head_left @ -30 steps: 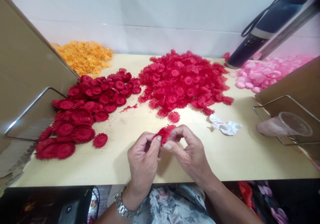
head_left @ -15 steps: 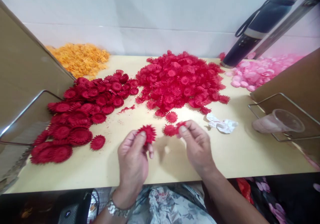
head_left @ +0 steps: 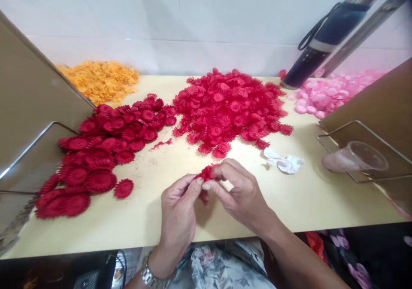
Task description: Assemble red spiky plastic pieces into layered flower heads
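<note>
My left hand (head_left: 180, 207) pinches a red fringed flower piece (head_left: 207, 173) between thumb and fingers, above the table's front part. Against the same piece, my right hand (head_left: 240, 190) is closed, its thumb tip beside the left thumb; both hands grip red petals there, and where one layer ends and another begins cannot be made out. Behind the hands lies a big heap of bright red fringed pieces (head_left: 228, 108). On the left spreads a pile of darker red stacked flowers (head_left: 99, 156), with a single dark red flower (head_left: 123, 188) in front.
Orange pieces (head_left: 103, 80) lie back left, pink pieces (head_left: 331, 92) back right. A dark bottle (head_left: 309, 57) leans near the wall. A crumpled white tissue (head_left: 283, 161) and a plastic cup (head_left: 354, 158) in a wire holder are on the right. Cardboard panels (head_left: 35, 78) flank the table.
My hands have come together. The red piece in my right hand has moved left to the flower in my left hand. The view has shifted slightly.
</note>
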`<state>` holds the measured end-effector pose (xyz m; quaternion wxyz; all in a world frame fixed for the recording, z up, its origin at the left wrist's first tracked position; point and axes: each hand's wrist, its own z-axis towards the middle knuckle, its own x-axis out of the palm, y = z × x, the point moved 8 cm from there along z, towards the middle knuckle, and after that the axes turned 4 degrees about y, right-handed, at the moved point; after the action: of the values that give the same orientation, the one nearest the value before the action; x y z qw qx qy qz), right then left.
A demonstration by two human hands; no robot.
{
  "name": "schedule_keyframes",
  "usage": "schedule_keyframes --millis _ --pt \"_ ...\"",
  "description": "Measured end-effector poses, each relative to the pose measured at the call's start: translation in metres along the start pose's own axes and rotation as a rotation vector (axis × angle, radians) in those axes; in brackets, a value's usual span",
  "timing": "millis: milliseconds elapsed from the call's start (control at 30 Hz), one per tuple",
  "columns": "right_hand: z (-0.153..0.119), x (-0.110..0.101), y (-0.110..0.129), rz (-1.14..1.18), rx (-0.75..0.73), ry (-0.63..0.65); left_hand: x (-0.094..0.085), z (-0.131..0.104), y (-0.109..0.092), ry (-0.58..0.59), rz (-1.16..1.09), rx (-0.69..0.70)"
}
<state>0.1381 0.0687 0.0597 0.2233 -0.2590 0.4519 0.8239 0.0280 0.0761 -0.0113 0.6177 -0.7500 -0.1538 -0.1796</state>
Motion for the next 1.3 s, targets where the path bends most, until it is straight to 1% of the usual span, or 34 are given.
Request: schedule_keyframes --millis 100,167,233,300,333,367,400,433,500,533,567,633,733,800,833,900,967,1067,1167,1233,1300 --pt "-0.002 0.005 -0.005 0.097 0.054 0.021 0.002 -0.002 0.005 0.029 -0.067 -0.067" --pt "-0.005 0.005 -0.010 0.154 0.104 0.016 -0.002 -0.002 0.006 -0.001 -0.113 -0.098" --pt "-0.010 -0.001 -0.019 0.224 0.171 -0.042 -0.010 -0.001 0.004 -0.065 -0.163 -0.108" --pt "-0.015 -0.013 -0.035 0.258 0.254 -0.150 -0.022 0.001 -0.002 -0.162 -0.215 -0.074" --pt "-0.017 -0.019 -0.044 0.226 0.294 -0.189 -0.029 0.002 -0.005 -0.207 -0.228 -0.050" --pt "-0.018 -0.025 -0.053 0.149 0.323 -0.200 -0.033 0.003 -0.008 -0.233 -0.222 -0.033" --pt "-0.018 -0.030 -0.059 0.029 0.335 -0.184 -0.035 0.003 -0.010 -0.236 -0.201 -0.028" --pt "-0.016 -0.033 -0.063 -0.115 0.325 -0.155 -0.033 0.004 -0.010 -0.207 -0.169 -0.047" --pt "-0.011 -0.038 -0.063 -0.365 0.263 -0.124 -0.026 0.005 -0.007 -0.141 -0.117 -0.088" --pt "-0.009 -0.040 -0.058 -0.428 0.218 -0.135 -0.022 0.005 -0.005 -0.121 -0.100 -0.102" --pt "-0.007 -0.041 -0.050 -0.435 0.172 -0.148 -0.020 0.004 -0.002 -0.112 -0.090 -0.111" --pt "-0.004 -0.034 -0.031 -0.316 0.088 -0.134 -0.016 0.003 0.002 -0.114 -0.074 -0.120" --pt "-0.002 -0.013 -0.001 -0.073 -0.015 -0.053 -0.013 0.001 0.005 -0.115 -0.062 -0.111" --pt "-0.002 0.000 0.011 -0.018 -0.047 -0.031 -0.013 0.000 0.007 -0.114 -0.073 -0.096" --pt "-0.002 0.005 0.014 -0.018 -0.051 -0.024 -0.013 -0.001 0.007 -0.113 -0.080 -0.089" --pt "-0.003 0.012 0.012 -0.018 -0.034 -0.012 -0.014 -0.002 0.009 -0.114 -0.090 -0.086" --pt "-0.004 0.017 0.004 0.032 0.013 0.018 -0.015 -0.003 0.010 -0.114 -0.102 -0.086" --pt "-0.005 0.021 -0.009 0.200 0.136 0.093 -0.013 -0.003 0.013 -0.099 -0.146 -0.101" --pt "-0.008 0.025 -0.016 0.391 0.222 0.161 -0.009 -0.004 0.019 -0.055 -0.177 -0.176" --pt "-0.009 0.022 -0.018 0.432 0.233 0.149 -0.008 -0.006 0.020 -0.035 -0.185 -0.201" --pt "-0.010 0.015 -0.022 0.391 0.241 0.086 -0.010 -0.006 0.017 -0.031 -0.178 -0.185"
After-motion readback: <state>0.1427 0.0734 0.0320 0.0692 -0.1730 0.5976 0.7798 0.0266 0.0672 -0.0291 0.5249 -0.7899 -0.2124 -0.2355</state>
